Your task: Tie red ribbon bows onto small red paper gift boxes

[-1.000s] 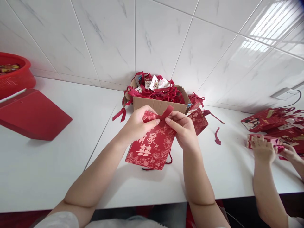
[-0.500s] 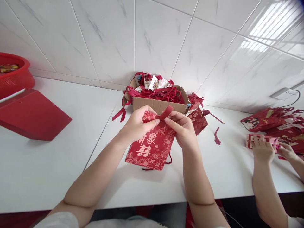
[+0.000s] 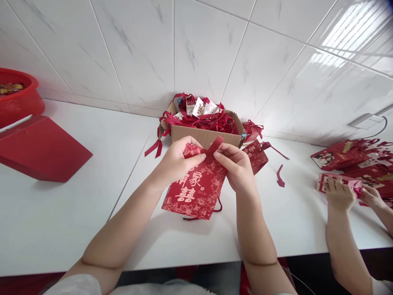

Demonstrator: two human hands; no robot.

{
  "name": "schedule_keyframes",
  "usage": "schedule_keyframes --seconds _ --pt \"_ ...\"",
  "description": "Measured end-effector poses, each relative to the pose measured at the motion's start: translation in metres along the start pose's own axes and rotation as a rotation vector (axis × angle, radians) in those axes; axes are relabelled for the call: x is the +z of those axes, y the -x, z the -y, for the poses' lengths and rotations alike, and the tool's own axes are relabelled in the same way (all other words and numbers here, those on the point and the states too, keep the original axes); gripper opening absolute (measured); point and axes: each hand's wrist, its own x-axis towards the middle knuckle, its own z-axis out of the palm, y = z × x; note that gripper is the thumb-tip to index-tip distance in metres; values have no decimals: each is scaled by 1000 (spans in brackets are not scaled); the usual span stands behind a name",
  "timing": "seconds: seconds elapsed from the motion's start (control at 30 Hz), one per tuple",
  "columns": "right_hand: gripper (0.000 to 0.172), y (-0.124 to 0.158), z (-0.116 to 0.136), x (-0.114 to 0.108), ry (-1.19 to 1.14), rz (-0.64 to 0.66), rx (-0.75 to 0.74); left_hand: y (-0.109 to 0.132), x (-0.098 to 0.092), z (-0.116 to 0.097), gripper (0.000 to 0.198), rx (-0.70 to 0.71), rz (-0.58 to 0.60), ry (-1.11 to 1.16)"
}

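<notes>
Gift bag (image 3: 196, 190) between both hands (image 3: 176, 162) (image 3: 238, 169)

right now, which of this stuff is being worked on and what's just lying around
In hand: red gift bag, held by left hand; ribbon at its top, pinched by right hand.
Lying about: cardboard box of ribbons, red basket, red board, loose ribbon scrap, co-worker's bags.

On the surface (image 3: 76, 213), the gift bag (image 3: 196, 186) is in front of the cardboard box (image 3: 202, 136), which is against the wall (image 3: 138, 49). A basket (image 3: 18, 102) is far left and a pile of bags (image 3: 346, 157) far right.
</notes>
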Motion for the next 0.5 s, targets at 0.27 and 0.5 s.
schedule_keyframes --seconds 0.27,0.5 --pt "21 21 24 1 174 121 -527 19 0 -4 11 880 -87 -269" --pt "16 41 39 -3 363 251 -1087 41 -1 -11 13 1330 -148 -516"
